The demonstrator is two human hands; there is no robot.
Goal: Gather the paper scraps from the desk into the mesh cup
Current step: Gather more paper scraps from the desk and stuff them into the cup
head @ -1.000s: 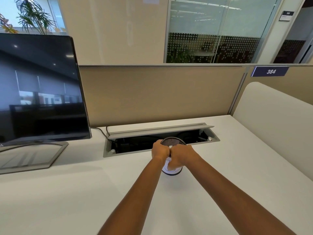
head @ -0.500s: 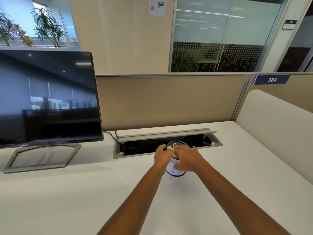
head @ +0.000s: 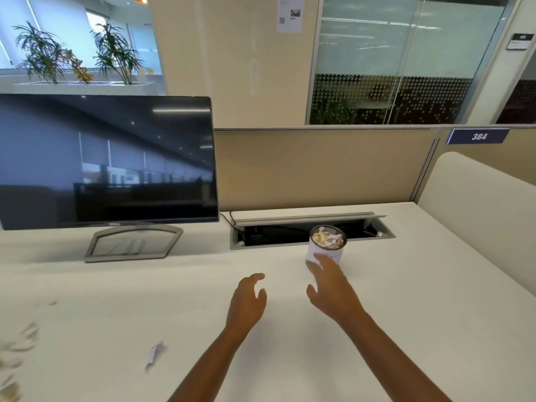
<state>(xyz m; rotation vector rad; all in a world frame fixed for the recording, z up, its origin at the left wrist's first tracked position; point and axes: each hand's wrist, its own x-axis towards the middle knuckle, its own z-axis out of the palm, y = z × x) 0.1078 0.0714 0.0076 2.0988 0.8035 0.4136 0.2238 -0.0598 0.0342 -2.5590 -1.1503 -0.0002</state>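
Though blurred, mesh cup [head: 327, 247] brims with crumpled scraps [head: 327, 239].

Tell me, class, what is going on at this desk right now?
A person is clearing paper scraps into a mesh cup, which already holds crumpled paper. Both hands are open and empty: the right hand is just in front of the cup, the left hand beside it. More scraps lie on the desk to the left.

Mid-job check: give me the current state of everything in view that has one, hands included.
mesh cup: upright, filled with scraps
left hand: open, empty, above desk
right hand: open, fingertips by the cup's base
loose scrap: on desk, uncollected
scrap pile: blurred, at left edge, uncollected
monitor: screen dark
cable tray lid: raised open
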